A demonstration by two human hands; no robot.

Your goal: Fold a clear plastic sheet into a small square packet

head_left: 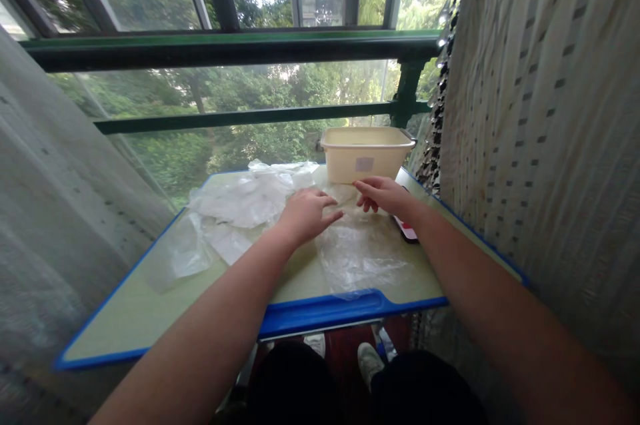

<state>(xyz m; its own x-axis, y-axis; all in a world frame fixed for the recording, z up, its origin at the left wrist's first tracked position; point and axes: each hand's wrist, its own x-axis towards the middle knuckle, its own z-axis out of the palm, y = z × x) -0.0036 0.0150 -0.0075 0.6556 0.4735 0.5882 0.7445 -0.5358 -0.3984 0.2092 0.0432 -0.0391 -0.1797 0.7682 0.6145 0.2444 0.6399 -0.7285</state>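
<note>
Your left hand (307, 213) is loosely open, seemingly empty, near a clear bag (363, 255); your right hand (381, 194) half-curls before the far tub (345, 162), its hold unclear.

And nothing legible so far! Look toward one o'clock on the tabletop (113, 328): the cream bin (340, 164) shows a pale, squarish label (365, 164) on its front wall, but it's too small and blurred; no letter or number comes through.

There are two bare hands (306, 213), two white shoes (370, 361), one cream plastic box (345, 162), one pale blue-edged table (115, 322), and more clear crinkly plastic (360, 258) than I can count.
</note>
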